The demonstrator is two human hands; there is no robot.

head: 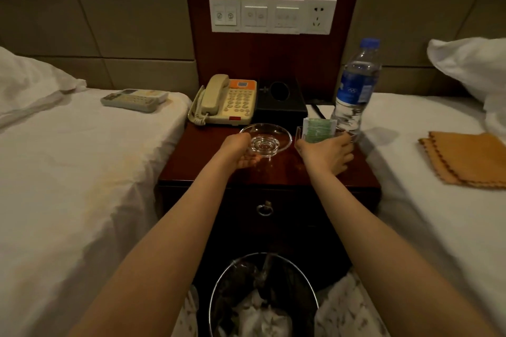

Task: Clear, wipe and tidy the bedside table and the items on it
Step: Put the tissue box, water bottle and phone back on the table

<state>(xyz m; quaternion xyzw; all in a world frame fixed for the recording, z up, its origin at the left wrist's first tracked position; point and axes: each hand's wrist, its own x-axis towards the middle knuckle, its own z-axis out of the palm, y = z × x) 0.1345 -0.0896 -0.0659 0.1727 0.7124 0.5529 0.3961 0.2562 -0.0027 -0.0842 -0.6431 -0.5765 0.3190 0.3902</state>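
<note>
step: clearing phase. Table (273,174) not wiped yet, most items on it.
L hand: left hand (239,149) at near-left rim of glass dish (271,137), fingers curled under the edge, looks like a grip. Dish sits front-centre of table; lifted or not, can't tell.
R hand: right hand (327,154) wrapped round clear holder (299,134), thumb on its left side, fingers on right. Holder has green packets (317,128), stands front-right, just beside water bottle (356,85).
back row: phone (227,101) back-left, black tissue box (279,102) next to it, touching or nearly.
cloth: orange cloth (465,159) folded on right bed (424,213), well apart from both hands.
bin: bin (217,280) w/ liner on floor in front of table.
next (est.): lift dish + holder straight up and move off the table. Holder must stay upright so packets don't spill, and clear the bottle on the way. Bottle, phone and box go after that, then cloth.
risk: dish is smooth glass on a rim-only hold, could slip.
</note>
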